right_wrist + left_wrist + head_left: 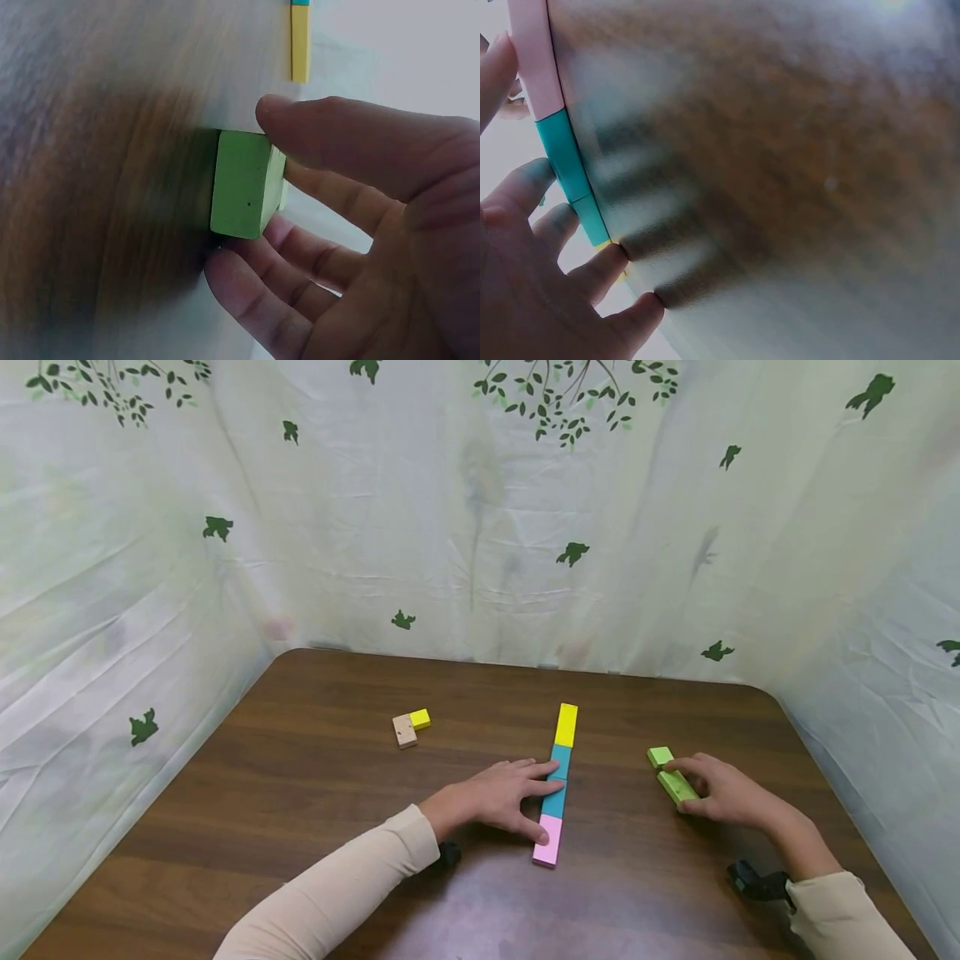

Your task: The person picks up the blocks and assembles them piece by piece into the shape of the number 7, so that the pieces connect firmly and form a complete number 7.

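Observation:
A row of blocks lies end to end: a yellow block [567,725] at the far end, then two blue blocks [554,803], with a pink block [549,852] nearest me. My left hand [497,795] spreads over the row from its left side. Its thumb touches the pink block and two fingers rest on the blue ones. Farther right, my right hand [729,790] holds a longer light green block [241,184] between thumb and fingers. Just beyond it lies a smaller green block [660,756], close to the longer one's far end.
A plain wooden block [404,732] and a small yellow block [420,719] sit together at the left back. The brown table [315,710] meets a white curtain [330,527] with green leaf and bird prints behind and at both sides.

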### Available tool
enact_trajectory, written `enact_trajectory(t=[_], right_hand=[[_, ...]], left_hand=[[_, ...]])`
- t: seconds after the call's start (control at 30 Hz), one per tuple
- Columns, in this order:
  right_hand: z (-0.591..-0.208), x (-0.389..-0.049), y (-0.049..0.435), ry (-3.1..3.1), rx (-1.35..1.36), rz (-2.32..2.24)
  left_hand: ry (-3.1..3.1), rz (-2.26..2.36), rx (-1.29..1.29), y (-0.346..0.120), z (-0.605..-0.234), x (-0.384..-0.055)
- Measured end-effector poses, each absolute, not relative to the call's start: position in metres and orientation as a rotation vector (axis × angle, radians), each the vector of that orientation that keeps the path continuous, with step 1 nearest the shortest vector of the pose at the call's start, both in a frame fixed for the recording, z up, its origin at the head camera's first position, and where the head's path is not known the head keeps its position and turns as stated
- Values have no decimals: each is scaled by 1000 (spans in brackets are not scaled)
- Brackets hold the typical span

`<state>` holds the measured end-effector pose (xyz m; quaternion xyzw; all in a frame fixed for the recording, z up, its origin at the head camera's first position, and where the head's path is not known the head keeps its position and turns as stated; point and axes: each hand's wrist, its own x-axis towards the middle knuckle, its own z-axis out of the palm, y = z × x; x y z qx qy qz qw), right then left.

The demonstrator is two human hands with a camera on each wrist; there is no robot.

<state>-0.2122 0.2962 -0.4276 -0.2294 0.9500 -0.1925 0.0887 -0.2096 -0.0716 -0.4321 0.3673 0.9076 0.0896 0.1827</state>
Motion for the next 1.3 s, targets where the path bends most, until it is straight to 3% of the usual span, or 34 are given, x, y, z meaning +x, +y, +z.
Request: enact_trajectory(t=[1.3], right_hand=[[-419, -227, 292, 2916, -720, -559]], left_hand=[[2556, 277, 1032, -72, -432, -211]])
